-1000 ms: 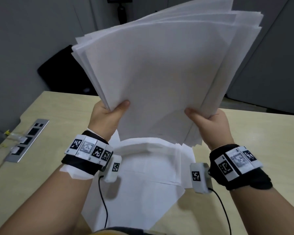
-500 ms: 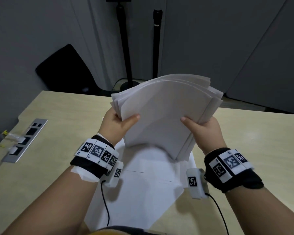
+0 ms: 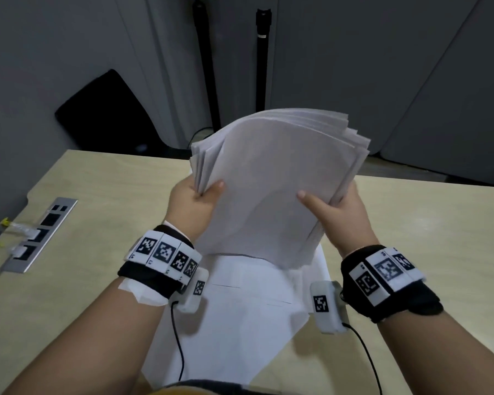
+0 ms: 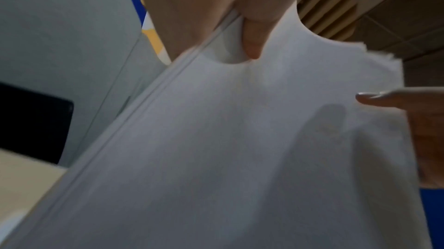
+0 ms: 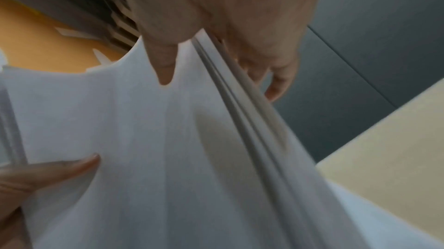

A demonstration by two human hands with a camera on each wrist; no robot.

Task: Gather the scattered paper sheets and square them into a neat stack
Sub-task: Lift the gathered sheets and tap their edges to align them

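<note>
A thick bundle of white paper sheets [image 3: 271, 178] stands upright over the middle of the desk, its top bowed away from me and its edges uneven. My left hand [image 3: 193, 205] grips its left side, thumb in front. My right hand [image 3: 340, 212] grips its right side the same way. The bundle's lower edge meets several more white sheets [image 3: 240, 317] lying flat on the desk. In the left wrist view the bundle [image 4: 240, 148] fills the frame under my left thumb [image 4: 252, 40]. In the right wrist view the sheet edges [image 5: 242, 101] run between thumb and fingers.
The pale wooden desk [image 3: 428, 229] has a metal socket strip [image 3: 39, 233] at its left edge. Behind the desk are grey partitions, two black poles [image 3: 261, 52] and a black chair back [image 3: 106, 115]. Cables hang from both wrist cameras.
The bundle came down from high in front of my face to the flat sheets on the desk. Since half a second ago it has risen slightly; both hands keep their grip.
</note>
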